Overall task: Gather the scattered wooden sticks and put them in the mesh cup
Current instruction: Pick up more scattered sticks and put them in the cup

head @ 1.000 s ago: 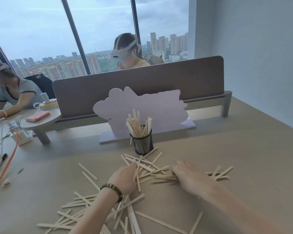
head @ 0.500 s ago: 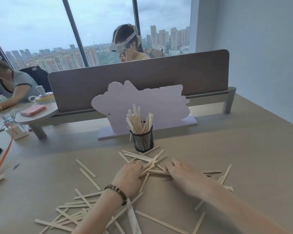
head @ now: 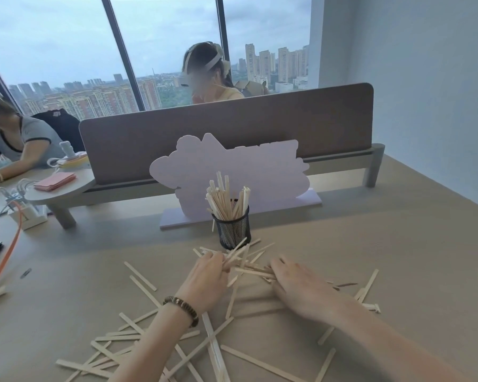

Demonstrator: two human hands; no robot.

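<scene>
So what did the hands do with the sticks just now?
Both hands slid closer together, raking the sticks in front of the mesh cup into a tighter bunch. The left hand now curls its fingers around some; the right hand presses flat on them. The cup and the sticks near the wrists stayed put.

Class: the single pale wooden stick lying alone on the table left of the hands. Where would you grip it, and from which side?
Probably pinch the long pale wooden stick mid-length, across its narrow edges, from above; it lies flat on the beige table, apart from other sticks.
</scene>
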